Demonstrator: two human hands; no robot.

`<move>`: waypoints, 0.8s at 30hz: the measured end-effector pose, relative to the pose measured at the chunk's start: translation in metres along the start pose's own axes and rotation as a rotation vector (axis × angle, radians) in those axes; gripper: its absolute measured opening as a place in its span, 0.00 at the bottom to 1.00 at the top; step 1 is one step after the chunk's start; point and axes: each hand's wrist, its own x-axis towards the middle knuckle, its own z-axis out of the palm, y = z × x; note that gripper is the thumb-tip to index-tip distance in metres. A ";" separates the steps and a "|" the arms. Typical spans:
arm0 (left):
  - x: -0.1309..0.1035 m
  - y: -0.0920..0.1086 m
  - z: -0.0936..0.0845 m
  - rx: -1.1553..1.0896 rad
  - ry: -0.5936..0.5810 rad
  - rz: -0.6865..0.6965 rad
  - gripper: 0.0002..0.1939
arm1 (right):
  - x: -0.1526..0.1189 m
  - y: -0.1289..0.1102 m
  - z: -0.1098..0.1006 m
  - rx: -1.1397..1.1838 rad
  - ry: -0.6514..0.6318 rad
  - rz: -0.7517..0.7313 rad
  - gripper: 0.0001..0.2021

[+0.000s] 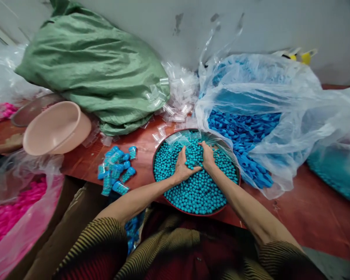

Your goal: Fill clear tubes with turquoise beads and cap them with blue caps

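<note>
Across from me runs a red table [282,212], a bulging green sack [96,62] lying along its back. To the sack's right slumps a clear plastic bag [265,97], its mouth showing blue pieces [245,128]. Just beside that bag, in front of the person, sits a round tray [196,214] of turquoise beads; a peach basin [54,130] tilts farther left. Both hands are in the tray among the beads: the left hand [182,170] is spread, thumb away from fingers; whether the right hand [208,156] grips anything, I cannot tell. Blue-capped tubes [116,169] cluster left of the tray. Smallest are the turquoise beads [202,194].
</note>
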 end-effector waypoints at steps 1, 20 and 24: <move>0.000 0.000 0.000 -0.017 0.003 -0.002 0.57 | -0.003 -0.002 0.000 0.026 -0.019 0.011 0.27; 0.003 0.000 -0.019 0.044 -0.114 0.087 0.54 | -0.022 -0.016 -0.066 0.062 -0.512 -0.122 0.25; -0.020 0.006 -0.037 0.165 -0.050 0.159 0.35 | -0.034 -0.011 -0.077 -0.158 -0.394 -0.247 0.14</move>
